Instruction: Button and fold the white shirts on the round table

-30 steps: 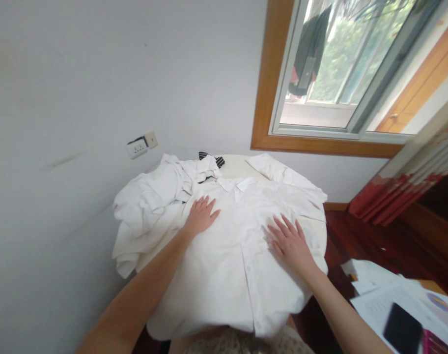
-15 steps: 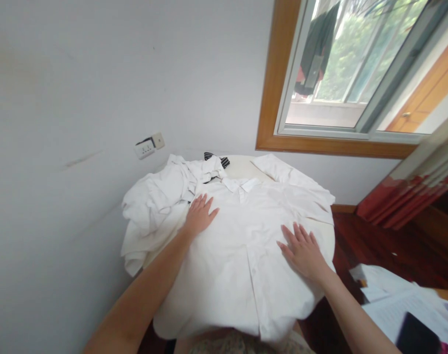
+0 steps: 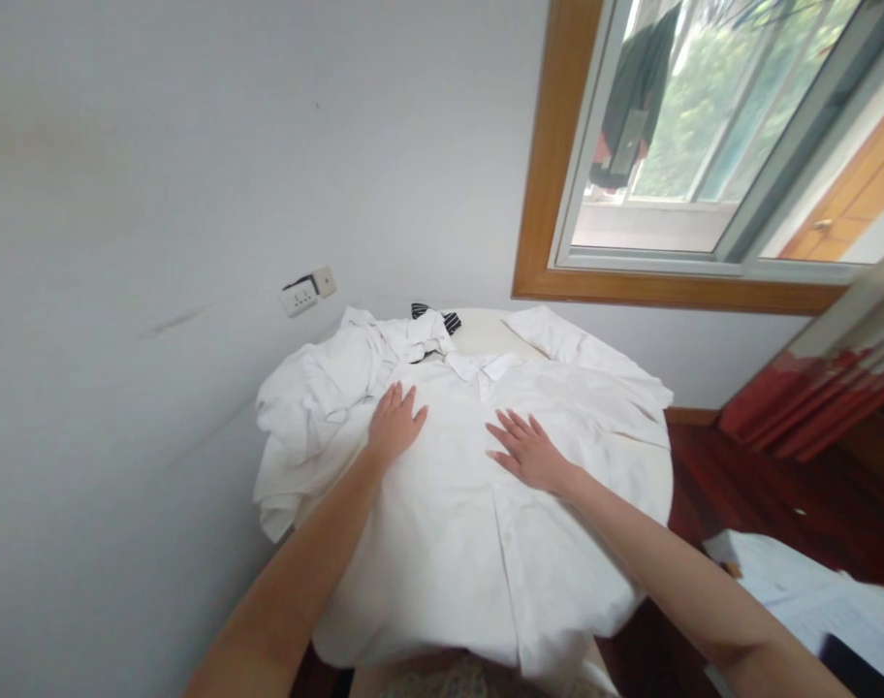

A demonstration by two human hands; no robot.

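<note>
A white collared shirt (image 3: 442,543) lies spread over a round table (image 3: 478,333), its collar toward the wall and its hem hanging over the near edge. My left hand (image 3: 396,424) rests flat on the shirt's left side, fingers spread. On the middle of the shirt, below the collar, my right hand (image 3: 527,452) lies palm down with its fingers apart. Neither hand grips anything. The right sleeve (image 3: 587,344) stretches toward the back of the table. Beside my left hand is a crumpled heap of white clothing (image 3: 311,388).
A black-and-white striped piece of cloth (image 3: 442,318) sits at the table's back edge. The wall carries a socket (image 3: 299,299), and a wood-framed window (image 3: 533,223) is at the right. Papers (image 3: 798,601) and a dark flat object (image 3: 860,669) lie at lower right, near a curtain (image 3: 798,402).
My right hand has slid left across the shirt, from its right side to the middle. My left hand stays at nearly the same spot. The view has shifted slightly.
</note>
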